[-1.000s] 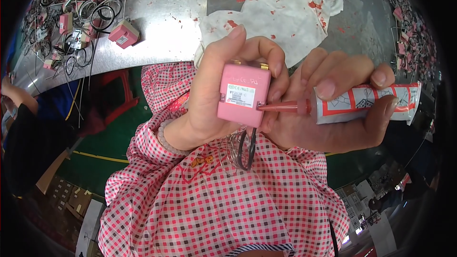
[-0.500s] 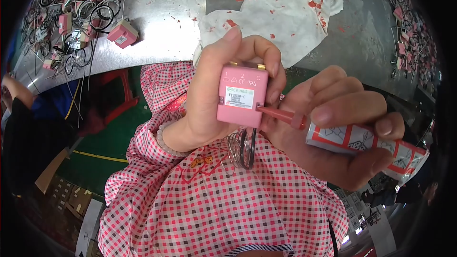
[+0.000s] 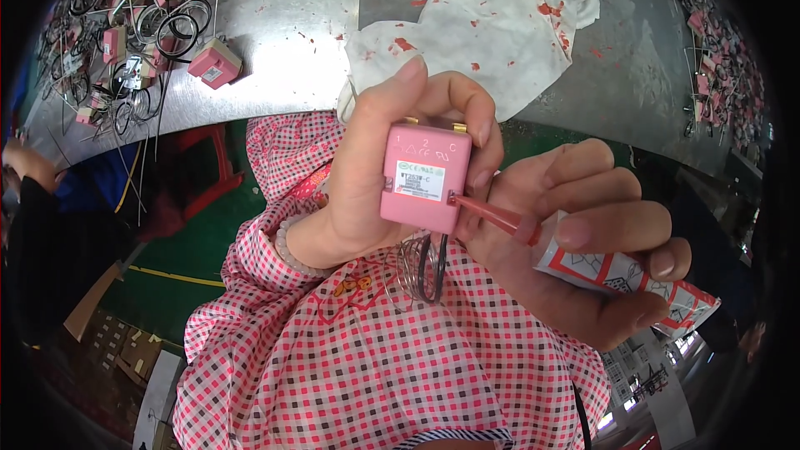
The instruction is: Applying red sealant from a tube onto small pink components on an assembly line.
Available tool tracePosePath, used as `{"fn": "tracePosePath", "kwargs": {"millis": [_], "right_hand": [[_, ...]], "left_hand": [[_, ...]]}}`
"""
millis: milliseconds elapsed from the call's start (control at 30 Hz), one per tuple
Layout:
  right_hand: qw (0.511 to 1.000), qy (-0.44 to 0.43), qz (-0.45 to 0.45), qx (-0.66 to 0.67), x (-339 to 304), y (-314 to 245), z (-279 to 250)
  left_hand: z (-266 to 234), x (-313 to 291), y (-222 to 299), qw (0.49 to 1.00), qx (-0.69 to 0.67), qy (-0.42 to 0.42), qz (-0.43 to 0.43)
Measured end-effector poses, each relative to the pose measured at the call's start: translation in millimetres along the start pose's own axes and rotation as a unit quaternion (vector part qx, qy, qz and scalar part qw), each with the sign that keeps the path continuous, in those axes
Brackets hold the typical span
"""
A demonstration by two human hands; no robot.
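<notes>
My left hand (image 3: 350, 162) grips a small pink thermostat (image 3: 419, 215) between thumb and fingers, its white-labelled face turned up toward me. Brass terminals show at its top edge, and a coil of thin metal and black tubing (image 3: 422, 271) hangs beneath it. My right hand (image 3: 604, 242) is wrapped around a grey and red glue tube (image 3: 621, 271) with a long red nozzle (image 3: 496, 213). The nozzle's tip meets the thermostat's right side, at a small notch beside the label.
A white cloth (image 3: 479, 42) with red flecks lies on the metal table (image 3: 275, 33). Piles of similar pink thermostats (image 3: 215, 67) with tubing lie at the left and far right (image 3: 708, 83). At the far left is another person's arm (image 3: 33, 165). A red stool (image 3: 212, 167) stands below the table.
Both hands and the thermostat have dropped slightly toward me. The tube has shifted a little left and down, with its nozzle now slanting more steeply; its tip stays at the thermostat's right notch.
</notes>
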State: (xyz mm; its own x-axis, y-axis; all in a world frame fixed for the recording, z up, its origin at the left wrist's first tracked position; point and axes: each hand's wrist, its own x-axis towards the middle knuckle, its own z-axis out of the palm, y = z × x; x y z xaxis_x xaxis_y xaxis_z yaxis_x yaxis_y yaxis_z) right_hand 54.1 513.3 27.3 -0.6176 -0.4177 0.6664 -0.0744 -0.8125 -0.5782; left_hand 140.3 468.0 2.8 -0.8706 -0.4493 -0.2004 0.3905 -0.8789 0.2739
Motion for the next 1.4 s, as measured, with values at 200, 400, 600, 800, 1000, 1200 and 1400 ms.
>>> {"fn": "tracePosePath", "kwargs": {"millis": [200, 400, 600, 800, 1000, 1200, 1400], "right_hand": [[1.0, 0.016, 0.0, 0.024, 0, 0, 1], [0.999, 0.043, 0.007, 0.029, 2, 0, 1], [0.997, 0.064, 0.038, -0.002, 26, -16, -24], [0.988, 0.15, 0.029, 0.0, 30, -10, -27], [0.989, 0.141, 0.041, 0.012, 29, -10, -24], [0.992, 0.12, 0.049, -0.002, 19, -2, -19], [0.994, 0.095, 0.021, -0.047, 14, 4, -15]], "left_hand": [[-1, 0, 1, 0.999, -0.025, -0.011, -0.016], [-7, -3, 0, 1.0, -0.018, -0.017, -0.015], [-12, -30, 33, 0.99, -0.038, 0.128, -0.041], [-12, -46, 47, 0.89, 0.394, 0.186, 0.135], [-15, -28, 39, 0.594, 0.733, 0.162, 0.289], [-8, -20, 32, 0.476, 0.831, 0.082, 0.278], [-10, -15, 19, 0.482, 0.822, 0.074, 0.294]]}}
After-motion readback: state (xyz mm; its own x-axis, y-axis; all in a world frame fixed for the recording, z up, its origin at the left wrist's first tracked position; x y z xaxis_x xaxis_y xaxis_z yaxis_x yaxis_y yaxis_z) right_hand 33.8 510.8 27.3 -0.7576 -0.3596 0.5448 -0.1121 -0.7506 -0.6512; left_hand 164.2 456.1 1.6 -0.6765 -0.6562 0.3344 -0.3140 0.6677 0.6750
